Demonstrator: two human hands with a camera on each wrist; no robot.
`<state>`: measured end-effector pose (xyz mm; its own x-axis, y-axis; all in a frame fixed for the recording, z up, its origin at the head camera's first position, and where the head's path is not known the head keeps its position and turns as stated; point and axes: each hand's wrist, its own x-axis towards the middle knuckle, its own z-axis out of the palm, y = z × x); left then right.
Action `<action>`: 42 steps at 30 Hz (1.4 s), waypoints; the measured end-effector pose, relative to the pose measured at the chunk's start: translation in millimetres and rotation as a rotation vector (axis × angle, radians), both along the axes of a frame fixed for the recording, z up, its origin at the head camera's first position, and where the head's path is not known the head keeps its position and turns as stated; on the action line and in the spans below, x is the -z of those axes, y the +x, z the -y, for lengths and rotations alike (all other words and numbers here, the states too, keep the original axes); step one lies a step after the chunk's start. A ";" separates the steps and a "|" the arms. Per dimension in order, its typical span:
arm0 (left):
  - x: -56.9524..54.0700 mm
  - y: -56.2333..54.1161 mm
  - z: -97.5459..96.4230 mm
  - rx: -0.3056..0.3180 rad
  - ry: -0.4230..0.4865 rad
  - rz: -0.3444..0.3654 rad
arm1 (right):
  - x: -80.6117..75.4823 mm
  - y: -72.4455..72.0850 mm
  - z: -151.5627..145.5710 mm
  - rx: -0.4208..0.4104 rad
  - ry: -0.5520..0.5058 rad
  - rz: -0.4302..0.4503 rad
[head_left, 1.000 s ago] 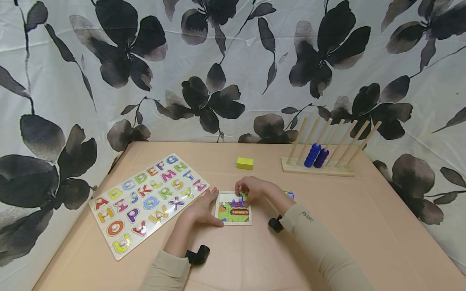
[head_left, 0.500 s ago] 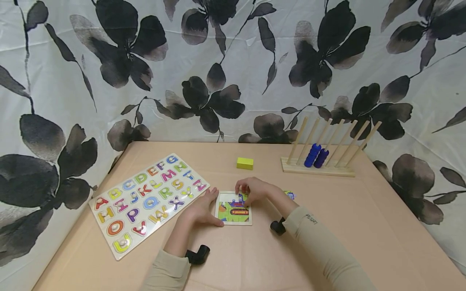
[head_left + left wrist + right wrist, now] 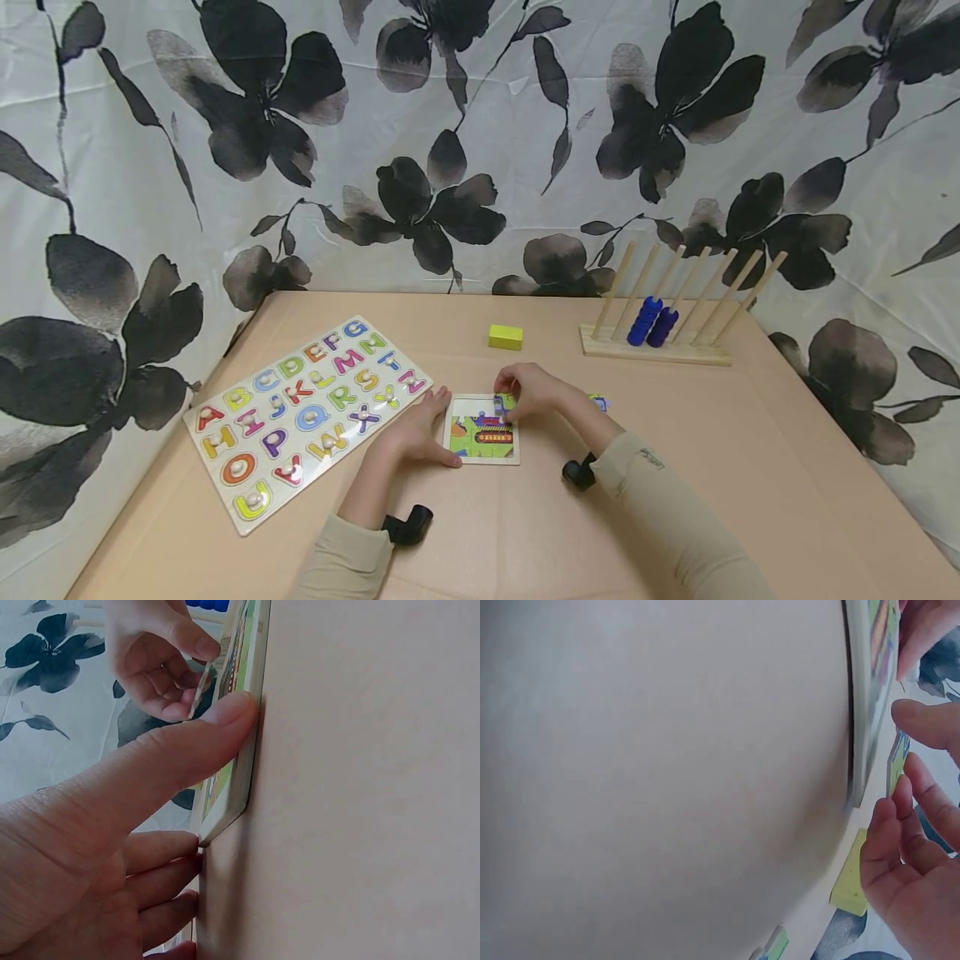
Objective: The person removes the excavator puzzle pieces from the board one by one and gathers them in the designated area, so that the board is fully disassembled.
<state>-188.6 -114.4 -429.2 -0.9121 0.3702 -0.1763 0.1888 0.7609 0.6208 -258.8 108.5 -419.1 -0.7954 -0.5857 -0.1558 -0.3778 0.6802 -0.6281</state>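
Note:
A small picture puzzle in a white-rimmed tray lies on the table, showing a red and purple vehicle on green. My left hand steadies it from the left: the thumb presses its near edge and the outstretched fingers touch its side, as the left wrist view shows. Over the tray's upper right corner, my right hand pinches a puzzle piece between thumb and fingers. That piece is green and blue and is tilted above the tray. Another small coloured piece lies beyond my right wrist, partly hidden by it.
An alphabet board with knobbed letters lies at the left, close to my left hand. Behind the tray sits a yellow block. A wooden peg stand with blue beads occupies the back right. Floral cloth hangs behind the table.
My right hand has shifted slightly to the right with the pinched puzzle piece, and more of that piece shows. The left hand and the tray have stayed put.

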 end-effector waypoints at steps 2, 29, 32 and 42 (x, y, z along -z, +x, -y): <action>-0.2 0.0 -0.5 0.002 -0.003 -0.002 | -1.4 1.6 -2.9 0.017 -0.008 -0.002; 0.9 -0.9 0.2 0.013 -0.010 -0.001 | -5.3 19.3 -103.1 0.061 -0.116 -0.126; 1.0 -1.2 0.8 0.015 -0.010 -0.005 | -4.5 20.6 -116.2 0.079 -0.126 -0.123; 1.1 -0.8 1.1 0.016 -0.022 -0.004 | -4.1 23.9 -151.2 0.144 -0.100 -0.122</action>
<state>-189.4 -115.5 -430.3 -0.9067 0.3810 -0.1807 0.2038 0.7711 0.6032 -234.9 259.7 -415.0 -0.8815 -0.4722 0.0004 -0.3588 0.6691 -0.6509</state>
